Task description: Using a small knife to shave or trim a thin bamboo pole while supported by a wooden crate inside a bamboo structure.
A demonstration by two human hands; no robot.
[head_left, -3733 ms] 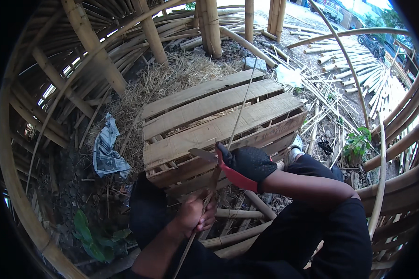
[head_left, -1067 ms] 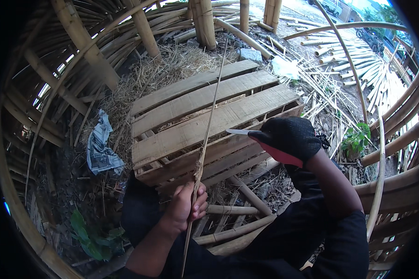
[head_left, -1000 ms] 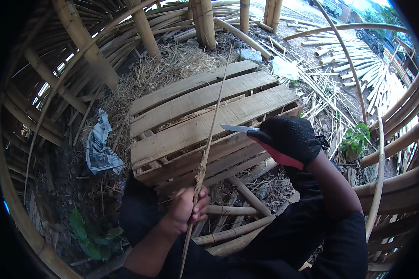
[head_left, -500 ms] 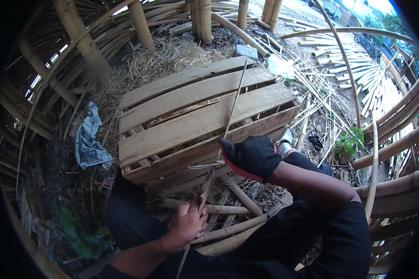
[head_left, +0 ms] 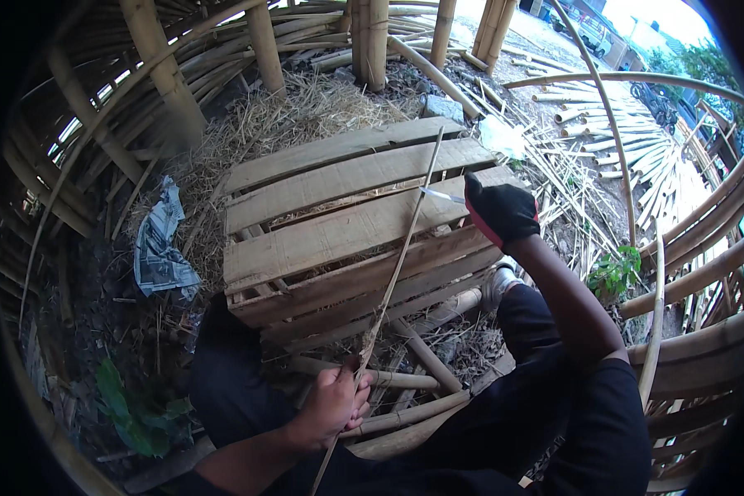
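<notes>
My bare left hand (head_left: 336,405) is closed round a long thin bamboo strip (head_left: 395,281), near the strip's lower part. The strip slants up and away across a slatted wooden crate (head_left: 306,252), and a frayed bit shows just above my fingers. My right hand (head_left: 504,211), in a black and red glove, is closed on a knife over the crate's right side. The knife's pale blade (head_left: 444,195) points left, its tip at the upper part of the strip; whether it touches is unclear. The glove hides the handle.
Straw (head_left: 248,124) lies behind the crate, with a crumpled newspaper (head_left: 164,248) at its left. Bamboo posts (head_left: 370,50) stand at the back. Cut bamboo poles (head_left: 426,355) lie below the crate. A curved bamboo frame (head_left: 694,347) stands on the right, near a green plant (head_left: 616,273).
My right hand has moved up and away along the strip, from near the crate's front edge to over its top right. My left hand keeps its hold. The view has shifted slightly.
</notes>
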